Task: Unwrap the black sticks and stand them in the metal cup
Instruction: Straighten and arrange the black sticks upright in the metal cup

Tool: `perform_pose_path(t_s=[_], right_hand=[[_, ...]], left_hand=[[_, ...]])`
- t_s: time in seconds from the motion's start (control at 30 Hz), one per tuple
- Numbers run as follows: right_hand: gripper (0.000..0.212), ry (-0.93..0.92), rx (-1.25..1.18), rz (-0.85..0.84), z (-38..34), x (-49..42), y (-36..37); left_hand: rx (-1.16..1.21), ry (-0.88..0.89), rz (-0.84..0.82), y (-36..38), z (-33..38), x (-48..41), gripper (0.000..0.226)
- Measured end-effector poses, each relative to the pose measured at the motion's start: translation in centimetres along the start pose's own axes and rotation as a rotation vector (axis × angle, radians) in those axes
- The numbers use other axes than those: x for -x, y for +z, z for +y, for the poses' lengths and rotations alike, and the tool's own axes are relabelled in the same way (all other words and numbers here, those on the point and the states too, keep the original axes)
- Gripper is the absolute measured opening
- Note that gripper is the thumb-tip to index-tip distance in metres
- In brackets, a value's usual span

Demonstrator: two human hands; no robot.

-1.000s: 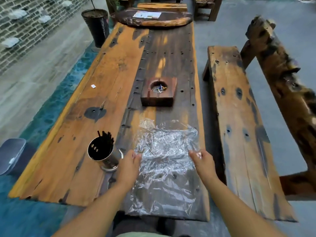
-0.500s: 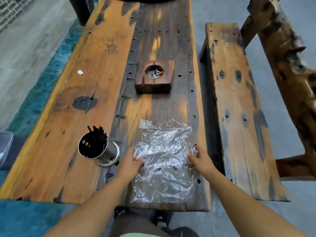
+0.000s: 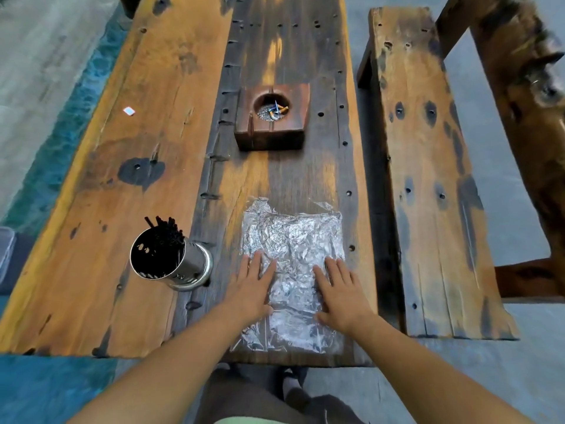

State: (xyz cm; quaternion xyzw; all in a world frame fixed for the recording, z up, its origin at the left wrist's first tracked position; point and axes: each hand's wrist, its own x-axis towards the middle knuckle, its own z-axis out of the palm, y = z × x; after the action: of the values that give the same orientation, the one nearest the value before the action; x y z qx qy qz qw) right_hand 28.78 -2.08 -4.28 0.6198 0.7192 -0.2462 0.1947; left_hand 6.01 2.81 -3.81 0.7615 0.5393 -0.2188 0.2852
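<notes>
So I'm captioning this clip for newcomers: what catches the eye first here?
The left hand and right hand press flat on a crinkled clear wrap at the near end of the table. Left of it stands a metal cup full of black sticks; farther up sits a wooden ashtray with butts.

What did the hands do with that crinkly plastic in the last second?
Both let go of the side edges of the plastic wrap; the left hand and right hand now lie flat on it, and it looks folded smaller. The metal cup, its black sticks and the wooden ashtray stayed put.
</notes>
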Motion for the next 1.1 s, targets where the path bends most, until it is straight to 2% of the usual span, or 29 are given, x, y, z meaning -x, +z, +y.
perform_pose_path(t_s=[0.23, 0.4, 0.5, 0.67, 0.8, 0.9, 1.03, 1.1], right_hand=[[0.112, 0.028, -0.021, -0.035, 1.4, 0.5, 0.8], [0.114, 0.065, 0.015, -0.055, 0.6, 0.2, 0.3], [0.109, 0.085, 0.047, -0.089, -0.2, -0.2, -0.9], [0.075, 0.152, -0.089, -0.005, -1.5, -0.7, -4.2], [0.062, 0.132, -0.295, 0.113, -2.8, 0.2, -6.4], [0.058, 0.077, -0.416, 0.141, -4.8, 1.4, -8.1], [0.049, 0.012, -0.560, 0.246, -8.5, 2.9, -9.8], [0.043, -0.009, -0.668, 0.322, -10.7, 3.4, -10.2]], left_hand=[[-0.060, -0.048, -0.062, 2.1, -3.2, 0.9, 0.123], [-0.061, -0.057, -0.090, 1.8, -3.2, 1.0, 0.125], [-0.086, -0.076, -0.100, 1.3, -2.7, 0.8, 0.122], [0.008, -0.044, -0.082, -2.1, -1.6, 0.5, 0.096], [0.223, -0.028, -0.010, -4.7, -1.8, 2.2, 0.081], [0.336, -0.005, 0.123, -6.5, -3.1, 5.5, 0.058], [0.436, 0.053, 0.368, -8.0, -6.2, 10.8, 0.008], [0.483, 0.055, 0.450, -8.0, -8.8, 12.8, 0.011]])
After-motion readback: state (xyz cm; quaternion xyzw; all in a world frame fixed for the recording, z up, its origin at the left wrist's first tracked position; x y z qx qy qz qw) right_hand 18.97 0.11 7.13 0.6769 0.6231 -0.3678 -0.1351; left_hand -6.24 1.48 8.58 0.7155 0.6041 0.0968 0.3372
